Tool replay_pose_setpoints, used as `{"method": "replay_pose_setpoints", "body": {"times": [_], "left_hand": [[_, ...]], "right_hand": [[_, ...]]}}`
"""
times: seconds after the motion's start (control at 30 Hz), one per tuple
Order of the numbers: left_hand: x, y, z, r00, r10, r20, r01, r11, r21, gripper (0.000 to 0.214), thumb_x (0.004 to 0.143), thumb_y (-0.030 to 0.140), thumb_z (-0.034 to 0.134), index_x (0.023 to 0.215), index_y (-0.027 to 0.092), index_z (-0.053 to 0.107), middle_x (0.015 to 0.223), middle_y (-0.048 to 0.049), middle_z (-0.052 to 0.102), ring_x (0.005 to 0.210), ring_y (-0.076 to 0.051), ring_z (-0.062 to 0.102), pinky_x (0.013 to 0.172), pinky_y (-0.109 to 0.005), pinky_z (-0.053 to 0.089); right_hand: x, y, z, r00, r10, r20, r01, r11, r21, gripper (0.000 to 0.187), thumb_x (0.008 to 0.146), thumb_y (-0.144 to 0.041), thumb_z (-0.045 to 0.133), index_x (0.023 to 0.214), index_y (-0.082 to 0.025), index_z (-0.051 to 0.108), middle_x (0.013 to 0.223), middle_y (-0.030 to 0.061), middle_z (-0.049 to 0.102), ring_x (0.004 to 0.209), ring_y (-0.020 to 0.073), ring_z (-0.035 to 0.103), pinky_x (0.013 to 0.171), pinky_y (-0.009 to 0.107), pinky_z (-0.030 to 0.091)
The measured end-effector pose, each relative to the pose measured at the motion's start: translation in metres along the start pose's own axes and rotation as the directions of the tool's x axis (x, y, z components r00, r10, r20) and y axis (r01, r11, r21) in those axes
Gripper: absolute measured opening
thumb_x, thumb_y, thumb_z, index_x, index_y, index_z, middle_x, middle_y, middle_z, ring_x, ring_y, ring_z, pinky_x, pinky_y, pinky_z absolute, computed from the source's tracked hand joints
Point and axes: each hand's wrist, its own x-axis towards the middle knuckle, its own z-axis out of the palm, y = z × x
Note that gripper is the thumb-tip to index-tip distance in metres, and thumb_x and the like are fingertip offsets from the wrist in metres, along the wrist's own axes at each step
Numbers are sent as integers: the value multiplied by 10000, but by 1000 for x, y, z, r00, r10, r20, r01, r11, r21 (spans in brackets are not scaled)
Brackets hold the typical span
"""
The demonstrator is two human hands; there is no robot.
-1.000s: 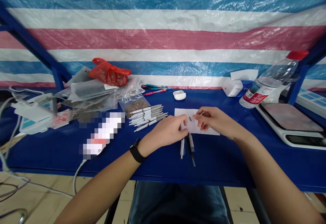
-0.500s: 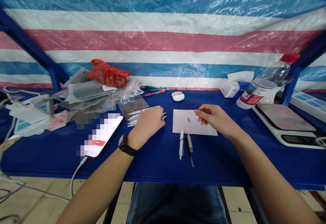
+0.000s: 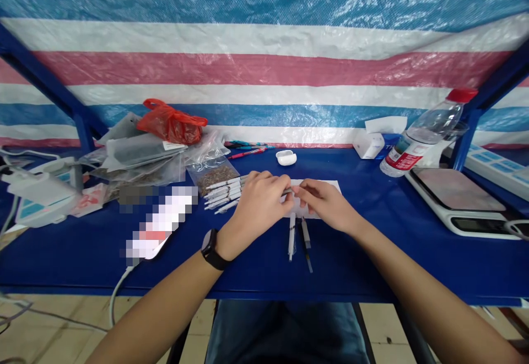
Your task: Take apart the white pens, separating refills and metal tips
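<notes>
My left hand and my right hand meet over a white sheet of paper on the blue table. Both pinch a white pen between their fingertips, the left wrapped round its body, the right at its tip. A row of white pens lies just left of my left hand. Loose pen parts lie on the table in front of the hands. A black watch is on my left wrist.
A phone with a cable lies left. Plastic bags and a red bag are at the back left. A white earbud case, a tissue box, a bottle and a scale stand toward the right.
My left hand went to the row of pens, then came back to the paper with one pen. My right hand moved left to meet it and took the pen's tip.
</notes>
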Motion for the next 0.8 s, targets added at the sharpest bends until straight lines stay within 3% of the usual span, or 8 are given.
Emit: {"method": "replay_pose_setpoints", "body": {"times": [0.1, 0.2, 0.33, 0.53, 0.6, 0.67, 0.73, 0.8], "left_hand": [[-1, 2, 6, 988, 80, -134, -98, 986, -138, 106, 909, 192, 605, 818, 187, 659, 699, -8, 684, 768, -210, 661, 794, -343, 436], [-3, 1, 10, 977, 62, -202, -118, 954, -277, 121, 981, 228, 560, 980, 191, 675, 868, -22, 724, 760, -176, 666, 730, -300, 433], [-6, 3, 13, 990, 61, -126, -97, 949, -300, 269, 1071, 309, 419, 1193, 203, 634, 980, -53, 692, 730, -169, 655, 625, -274, 399], [-8, 17, 17, 1000, 8, 16, 0, 874, -486, 248, 1075, 307, 357, 990, 211, 569, 769, 0, 589, 671, -171, 571, 588, -271, 314], [-9, 20, 15, 995, -1, 96, 67, 724, -687, 253, 1068, 336, 371, 911, 215, 529, 665, 37, 486, 569, -135, 475, 559, -253, 296], [-10, 21, 12, 965, 44, 258, 216, 426, -879, 279, 1066, 405, 379, 905, 219, 512, 603, 75, 363, 465, -97, 329, 494, -224, 261], [-10, 20, 8, 895, 166, 413, 407, 69, -911, 285, 1058, 452, 401, 919, 225, 505, 579, 104, 279, 407, -68, 176, 419, -192, 185], [-10, 17, 4, 816, 310, 488, 553, -172, -815, 258, 1051, 443, 434, 920, 229, 500, 555, 120, 241, 392, -57, 82, 378, -174, 109]], "right_hand": [[-1, -2, 6, 994, -102, -50, 105, 992, 72, 471, 905, -651, 587, 711, -222, 569, 629, -19, 576, 555, 138, 538, 549, 281, 423], [-1, -3, 5, 962, -168, -216, 203, 967, 153, 443, 896, -614, 628, 689, -225, 570, 604, -23, 563, 535, 133, 526, 539, 281, 424], [2, -2, 0, 874, -132, -468, 274, 929, 248, 426, 878, -563, 663, 631, -228, 578, 549, -32, 522, 497, 123, 478, 512, 280, 395], [3, -1, -1, 871, -124, -475, 249, 946, 208, 616, 859, -702, 656, 531, -226, 443, 507, -51, 390, 482, 102, 342, 483, 285, 297], [3, 0, 1, 858, -144, -493, 261, 949, 177, 652, 837, -747, 652, 536, -227, 399, 519, -62, 337, 494, 97, 295, 485, 287, 266], [2, 1, 2, 858, -160, -487, 293, 933, 209, 640, 841, -741, 658, 562, -228, 394, 530, -72, 313, 493, 93, 269, 485, 286, 252], [0, 1, 3, 878, -171, -447, 322, 902, 287, 610, 878, -699, 652, 582, -231, 395, 529, -80, 294, 473, 90, 269, 477, 285, 254], [-2, 0, 3, 901, -184, -394, 331, 878, 346, 570, 921, -655, 630, 610, -234, 403, 533, -82, 302, 451, 90, 299, 466, 285, 254]]}}
